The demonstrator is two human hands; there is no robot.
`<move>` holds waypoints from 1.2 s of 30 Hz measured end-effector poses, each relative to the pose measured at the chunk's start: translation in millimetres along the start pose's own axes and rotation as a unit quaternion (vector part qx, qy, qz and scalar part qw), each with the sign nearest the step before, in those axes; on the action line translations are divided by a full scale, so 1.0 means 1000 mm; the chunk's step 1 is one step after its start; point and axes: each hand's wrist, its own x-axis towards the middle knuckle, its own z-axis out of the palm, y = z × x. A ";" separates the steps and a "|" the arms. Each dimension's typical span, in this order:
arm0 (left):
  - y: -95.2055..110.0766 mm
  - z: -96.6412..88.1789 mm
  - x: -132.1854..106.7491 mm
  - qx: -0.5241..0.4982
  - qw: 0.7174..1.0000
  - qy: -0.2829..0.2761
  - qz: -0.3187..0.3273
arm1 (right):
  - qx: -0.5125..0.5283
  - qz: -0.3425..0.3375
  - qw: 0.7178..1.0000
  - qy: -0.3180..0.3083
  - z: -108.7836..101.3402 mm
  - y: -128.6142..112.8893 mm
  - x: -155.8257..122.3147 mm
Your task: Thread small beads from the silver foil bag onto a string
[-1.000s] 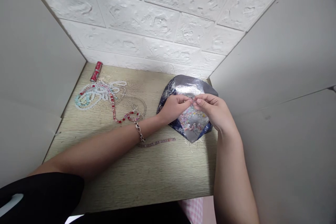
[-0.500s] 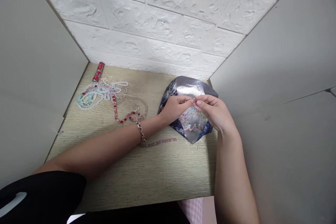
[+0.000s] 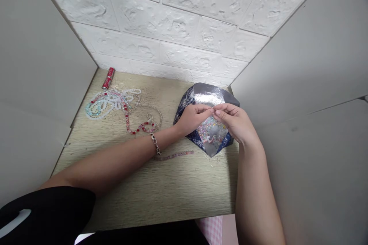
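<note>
My left hand and my right hand meet fingertip to fingertip above a dark blue and silver-grey folded container. Both are pinched closed, and whatever lies between the fingers is too small to make out. Loose small beads in pink, yellow and clear colours lie inside the container, below my fingers. A short strand of purple-pink beads rests on the table in front of it, its left end close to my left wrist.
Tangled bead strands in white, aqua and red lie at the left of the wooden table. A red cylinder lies near the back-left corner. A white brick-patterned wall stands behind, with grey panels on both sides.
Hardly anything differs. Both hands keep their pinch over the container, and the whole view has shifted very slightly.
</note>
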 end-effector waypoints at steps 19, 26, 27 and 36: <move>0.003 -0.002 0.000 0.005 1.000 -0.015 -0.023 | -0.184 -0.060 0.981 0.023 0.008 -0.010 -0.007; 0.001 0.000 0.001 -0.040 0.998 -0.003 -0.049 | -0.433 -0.198 0.878 0.057 0.015 -0.010 -0.007; 0.000 0.000 0.001 -0.045 0.997 -0.004 -0.056 | -0.435 -0.202 0.876 0.050 0.017 -0.011 -0.007; -0.004 0.002 0.002 -0.060 0.996 -0.008 -0.061 | -0.383 -0.181 0.903 0.071 0.016 -0.012 -0.009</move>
